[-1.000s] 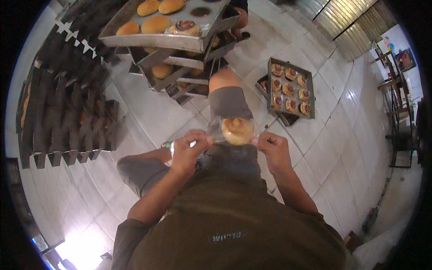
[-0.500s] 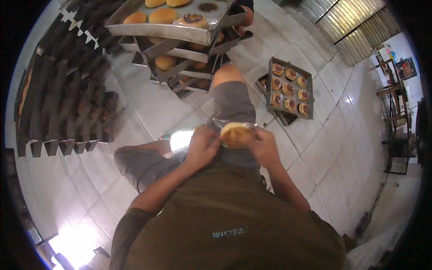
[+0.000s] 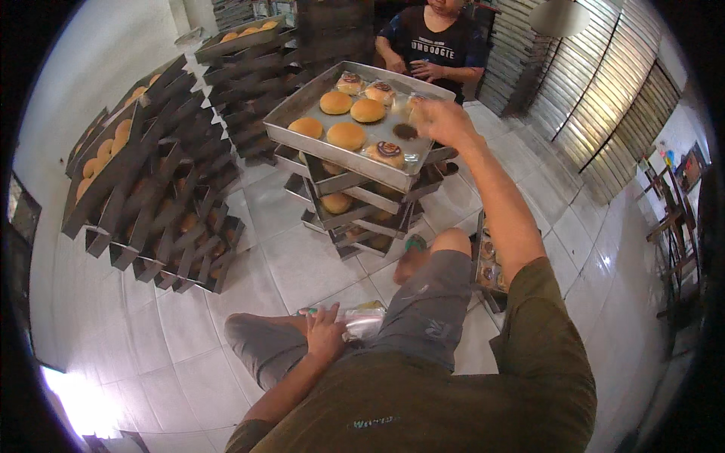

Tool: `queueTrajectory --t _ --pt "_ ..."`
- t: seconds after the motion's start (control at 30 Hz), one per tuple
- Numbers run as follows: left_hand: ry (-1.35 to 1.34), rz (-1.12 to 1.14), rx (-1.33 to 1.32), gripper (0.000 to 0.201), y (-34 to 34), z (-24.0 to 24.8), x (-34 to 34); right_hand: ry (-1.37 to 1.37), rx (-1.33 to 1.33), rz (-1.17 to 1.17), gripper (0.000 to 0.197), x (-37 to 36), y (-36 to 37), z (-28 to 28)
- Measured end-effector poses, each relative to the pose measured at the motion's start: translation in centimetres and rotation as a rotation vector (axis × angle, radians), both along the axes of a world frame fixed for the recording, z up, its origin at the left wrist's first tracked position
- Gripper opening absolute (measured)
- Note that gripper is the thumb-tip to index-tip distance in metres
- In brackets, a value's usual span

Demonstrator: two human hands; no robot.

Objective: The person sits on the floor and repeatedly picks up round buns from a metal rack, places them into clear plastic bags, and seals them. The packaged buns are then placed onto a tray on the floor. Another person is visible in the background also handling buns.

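Observation:
My right hand [image 3: 444, 122] reaches over the far right part of a metal tray [image 3: 281, 127] on top of a stack. Its fingers are closed on a bun in clear plastic [image 3: 414, 106], partly hidden and blurred. Several bare golden buns [image 3: 346, 137] lie in this tray, along with wrapped buns [image 3: 387, 153] that show a dark round pattern. A dark round spot [image 3: 405, 132] shows on the tray floor below my right hand. Down by my lap, my left hand [image 3: 325, 334] has its fingers spread, touching the edge of a pile of clear plastic bags [image 3: 364, 323].
Stacked trays of buns [image 3: 162, 219] stand along the left, with another stack [image 3: 249, 90] behind. Across the tray a person in a dark shirt [image 3: 432, 49] works with their own hands. A tray of wrapped buns [image 3: 489, 260] is on the floor beside my right knee.
Both hands were at my lap on the bagged bun. My right hand has carried it up and forward to the tray; my left has let go and moved to the plastic bags. The view has tilted up.

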State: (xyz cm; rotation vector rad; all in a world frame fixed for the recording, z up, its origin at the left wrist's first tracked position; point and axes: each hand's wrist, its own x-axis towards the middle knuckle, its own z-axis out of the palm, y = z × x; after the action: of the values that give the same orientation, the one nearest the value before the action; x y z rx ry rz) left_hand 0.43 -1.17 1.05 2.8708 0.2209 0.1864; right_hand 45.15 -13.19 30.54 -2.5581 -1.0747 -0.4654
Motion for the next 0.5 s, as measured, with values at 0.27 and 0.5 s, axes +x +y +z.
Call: queueTrajectory --t 0.27,0.5 --pt "-0.228 -0.029 -0.165 0.012 0.1 1.3 -1.5 0.543 -0.058 0.63 0.039 -22.6 0.8 -16.0" --pt "0.367 -0.038 -0.518 0.023 -0.9 10.5 -3.5 0.919 0.037 0.59 0.032 -28.3 -2.1 -24.3"
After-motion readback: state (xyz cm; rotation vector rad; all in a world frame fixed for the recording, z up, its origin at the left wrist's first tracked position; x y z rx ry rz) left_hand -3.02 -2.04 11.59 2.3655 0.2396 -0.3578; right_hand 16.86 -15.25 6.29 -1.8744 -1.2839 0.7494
